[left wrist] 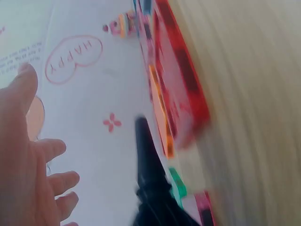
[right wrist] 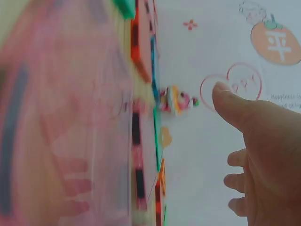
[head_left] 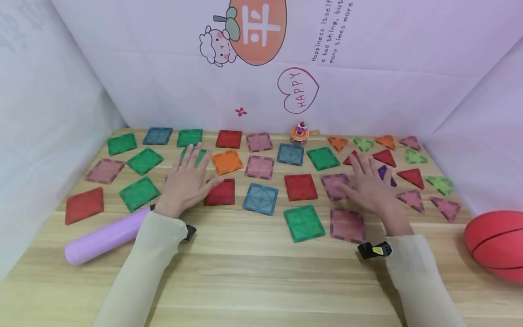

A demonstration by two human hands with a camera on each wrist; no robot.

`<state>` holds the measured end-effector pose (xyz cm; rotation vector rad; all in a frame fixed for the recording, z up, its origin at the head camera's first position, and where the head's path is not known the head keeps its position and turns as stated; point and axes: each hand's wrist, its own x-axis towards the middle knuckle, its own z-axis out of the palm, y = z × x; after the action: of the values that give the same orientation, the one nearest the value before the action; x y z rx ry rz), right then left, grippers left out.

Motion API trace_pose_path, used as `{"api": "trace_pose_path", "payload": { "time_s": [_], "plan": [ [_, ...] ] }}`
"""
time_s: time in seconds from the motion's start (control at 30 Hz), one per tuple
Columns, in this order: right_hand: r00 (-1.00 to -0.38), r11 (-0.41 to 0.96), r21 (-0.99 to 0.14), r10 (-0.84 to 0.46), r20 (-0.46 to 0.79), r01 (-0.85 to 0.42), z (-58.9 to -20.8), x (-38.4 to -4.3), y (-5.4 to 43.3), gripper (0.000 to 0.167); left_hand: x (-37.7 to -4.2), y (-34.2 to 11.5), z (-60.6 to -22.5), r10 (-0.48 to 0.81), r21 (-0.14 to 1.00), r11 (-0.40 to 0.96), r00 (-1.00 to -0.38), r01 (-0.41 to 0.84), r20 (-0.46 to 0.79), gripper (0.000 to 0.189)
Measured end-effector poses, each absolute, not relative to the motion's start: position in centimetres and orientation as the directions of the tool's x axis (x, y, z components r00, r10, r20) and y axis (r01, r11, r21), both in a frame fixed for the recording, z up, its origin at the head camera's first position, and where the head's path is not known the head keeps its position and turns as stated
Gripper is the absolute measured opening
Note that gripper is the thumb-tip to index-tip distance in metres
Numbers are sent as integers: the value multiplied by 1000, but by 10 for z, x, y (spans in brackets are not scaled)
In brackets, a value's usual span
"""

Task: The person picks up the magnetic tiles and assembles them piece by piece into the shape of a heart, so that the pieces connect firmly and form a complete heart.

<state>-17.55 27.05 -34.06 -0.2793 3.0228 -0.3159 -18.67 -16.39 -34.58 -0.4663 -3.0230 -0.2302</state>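
Fingers spread and palm down, my left hand [head_left: 185,184] is over the left half of the tiles and holds nothing. Its fingertips overlap a green square tile [head_left: 199,156], and the thumb reaches over a red square tile [head_left: 220,192]. My right hand [head_left: 371,187] is likewise spread with nothing in it, among the right-hand tiles. A pink square tile [head_left: 333,185] lies by its thumb; red triangle tiles [head_left: 385,157] and a purple tile [head_left: 383,172] are around its fingers. The right wrist view has a large blurred pink tile [right wrist: 89,117] close up, apart from the right hand.
Several more see-through square tiles, such as a blue one [head_left: 260,199] and a green one [head_left: 304,223], lie across the wooden table [head_left: 261,281]. A purple cylinder [head_left: 108,236] lies at left, a red ball [head_left: 498,245] at right. A small figurine [head_left: 300,132] stands at the back cloth.
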Motion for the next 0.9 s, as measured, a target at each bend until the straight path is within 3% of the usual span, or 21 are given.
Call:
{"api": "trace_pose_path", "payload": {
  "time_s": [0.3,0.57,0.73,0.9],
  "plan": [
    [-944,904,-323,-320,-81,-279,-336,-161,243,93,-181,-134,-343,430,247,866,-900,435,74,81],
    [-874,800,-415,-486,-25,-433,-341,-147,223,92,-183,-107,-349,551,330,788,-835,521,2,81],
    [-849,776,-460,-522,-82,-432,-344,-139,213,91,-186,-89,-356,594,359,760,-803,542,-46,80],
    [-830,785,-427,-543,-129,-448,-346,-133,202,84,-187,-77,-366,608,357,766,-783,535,-131,79]
  ]
}}
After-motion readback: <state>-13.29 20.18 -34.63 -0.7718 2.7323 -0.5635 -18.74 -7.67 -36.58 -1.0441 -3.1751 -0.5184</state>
